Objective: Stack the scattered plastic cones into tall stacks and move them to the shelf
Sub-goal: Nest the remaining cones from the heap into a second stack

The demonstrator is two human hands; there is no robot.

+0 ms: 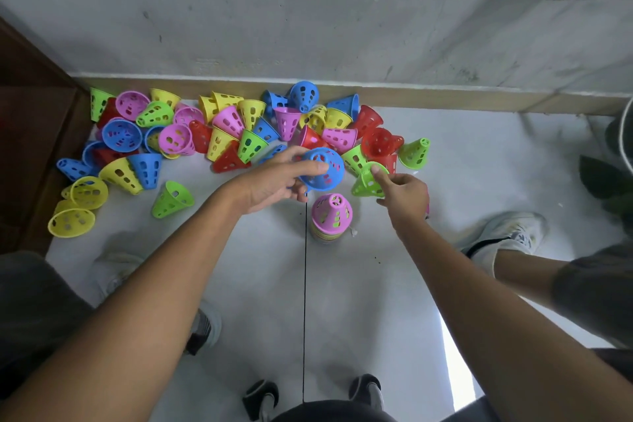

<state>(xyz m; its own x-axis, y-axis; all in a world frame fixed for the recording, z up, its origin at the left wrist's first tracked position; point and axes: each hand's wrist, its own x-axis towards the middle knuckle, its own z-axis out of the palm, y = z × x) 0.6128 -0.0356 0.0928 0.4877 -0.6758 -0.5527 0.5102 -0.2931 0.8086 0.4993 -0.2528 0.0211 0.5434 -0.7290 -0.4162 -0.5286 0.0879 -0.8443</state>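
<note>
Stacking step in hand: left hand gripping blue cone at frame centre, just above and left of the pink-topped stack standing on the floor; right hand pinching green cone just right of it. Loose cones heaped along the wall across upper left to centre, so early in the task; no shelf in view. Next move likely: centre blue cone over stack top, wide end down, drop it square, then green.
</note>
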